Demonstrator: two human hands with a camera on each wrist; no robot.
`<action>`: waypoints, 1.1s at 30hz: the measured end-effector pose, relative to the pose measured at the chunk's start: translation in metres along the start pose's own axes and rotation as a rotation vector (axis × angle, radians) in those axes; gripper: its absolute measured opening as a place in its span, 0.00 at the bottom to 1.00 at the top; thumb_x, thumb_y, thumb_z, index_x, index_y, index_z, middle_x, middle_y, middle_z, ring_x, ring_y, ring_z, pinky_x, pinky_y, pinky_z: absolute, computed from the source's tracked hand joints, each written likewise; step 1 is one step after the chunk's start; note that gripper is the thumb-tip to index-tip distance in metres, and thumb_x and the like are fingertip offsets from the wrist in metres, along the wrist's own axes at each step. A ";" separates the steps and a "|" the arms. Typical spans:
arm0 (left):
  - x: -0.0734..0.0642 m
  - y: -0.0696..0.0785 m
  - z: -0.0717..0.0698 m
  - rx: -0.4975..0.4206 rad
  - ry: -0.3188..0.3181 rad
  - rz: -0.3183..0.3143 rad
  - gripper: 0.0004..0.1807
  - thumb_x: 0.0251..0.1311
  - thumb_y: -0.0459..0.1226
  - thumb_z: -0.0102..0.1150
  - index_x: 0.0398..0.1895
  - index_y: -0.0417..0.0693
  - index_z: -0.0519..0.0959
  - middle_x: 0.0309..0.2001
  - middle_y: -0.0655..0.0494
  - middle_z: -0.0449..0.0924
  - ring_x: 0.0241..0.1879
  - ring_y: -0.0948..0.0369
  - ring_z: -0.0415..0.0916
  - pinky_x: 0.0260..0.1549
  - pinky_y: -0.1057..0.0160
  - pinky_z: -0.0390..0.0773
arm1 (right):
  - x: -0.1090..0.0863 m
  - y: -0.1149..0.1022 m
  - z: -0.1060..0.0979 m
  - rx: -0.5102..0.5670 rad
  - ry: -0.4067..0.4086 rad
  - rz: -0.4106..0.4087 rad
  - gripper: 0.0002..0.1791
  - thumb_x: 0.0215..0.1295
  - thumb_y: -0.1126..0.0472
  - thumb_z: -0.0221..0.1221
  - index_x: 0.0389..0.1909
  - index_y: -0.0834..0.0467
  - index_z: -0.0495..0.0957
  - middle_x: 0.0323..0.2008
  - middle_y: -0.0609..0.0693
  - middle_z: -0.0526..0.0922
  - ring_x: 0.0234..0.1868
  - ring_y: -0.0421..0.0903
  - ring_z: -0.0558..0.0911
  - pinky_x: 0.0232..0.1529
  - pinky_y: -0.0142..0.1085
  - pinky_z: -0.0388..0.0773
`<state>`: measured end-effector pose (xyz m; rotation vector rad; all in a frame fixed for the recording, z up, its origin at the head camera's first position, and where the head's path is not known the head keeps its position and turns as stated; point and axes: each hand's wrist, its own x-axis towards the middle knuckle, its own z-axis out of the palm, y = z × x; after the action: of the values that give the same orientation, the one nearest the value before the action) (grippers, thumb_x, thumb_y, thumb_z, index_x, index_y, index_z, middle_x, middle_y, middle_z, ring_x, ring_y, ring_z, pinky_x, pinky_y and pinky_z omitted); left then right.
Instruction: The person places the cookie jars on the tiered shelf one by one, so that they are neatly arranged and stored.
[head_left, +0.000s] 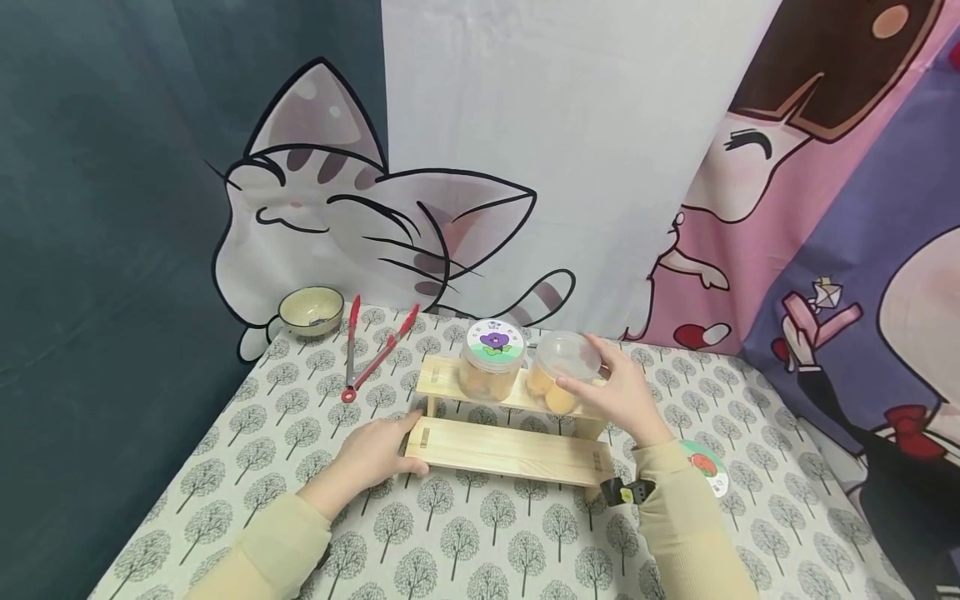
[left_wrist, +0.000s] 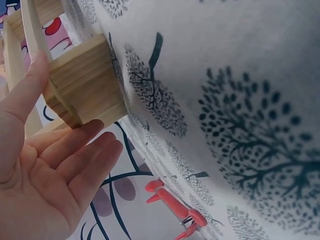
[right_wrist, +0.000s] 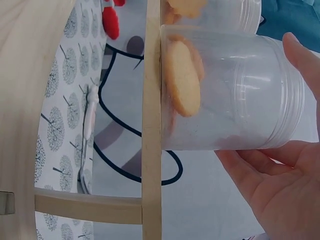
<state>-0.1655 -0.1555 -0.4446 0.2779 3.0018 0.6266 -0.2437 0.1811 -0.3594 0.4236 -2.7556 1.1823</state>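
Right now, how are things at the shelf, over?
Left fingers gripping wooden shelf. Right fingers around open jar, cookies inside. Nearest obstacle: lidded jar alongside.

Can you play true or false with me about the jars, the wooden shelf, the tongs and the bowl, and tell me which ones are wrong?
1. The right hand is holding the clear jar that has no picture lid on it. True.
2. The jar with the purple picture lid stands on the lower step of the wooden shelf. False: it stands on the upper step.
3. The left hand touches the left end of the wooden shelf. True.
4. The tongs have their arms squeezed together. False: the arms spread apart in a V.
5. The bowl is to the right of the tongs. False: it is to their left.
6. Golden pieces are inside the clear jar. True.
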 end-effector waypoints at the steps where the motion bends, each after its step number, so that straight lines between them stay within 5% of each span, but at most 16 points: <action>1: 0.000 0.000 0.000 -0.003 -0.003 0.002 0.52 0.36 0.56 0.73 0.66 0.42 0.67 0.54 0.41 0.78 0.48 0.45 0.78 0.43 0.48 0.79 | 0.000 0.000 0.000 0.000 -0.002 0.000 0.54 0.46 0.39 0.70 0.71 0.56 0.57 0.67 0.62 0.63 0.61 0.61 0.72 0.60 0.53 0.70; 33: 0.003 -0.004 0.000 -0.026 0.019 0.092 0.52 0.36 0.54 0.74 0.64 0.35 0.68 0.61 0.41 0.72 0.59 0.45 0.71 0.59 0.48 0.71 | -0.004 0.006 0.000 0.091 -0.023 0.002 0.56 0.47 0.43 0.71 0.74 0.49 0.49 0.70 0.60 0.59 0.62 0.61 0.71 0.63 0.53 0.67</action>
<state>-0.1693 -0.1587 -0.4461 0.4123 3.0109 0.6786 -0.2412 0.1854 -0.3646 0.4466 -2.7298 1.3149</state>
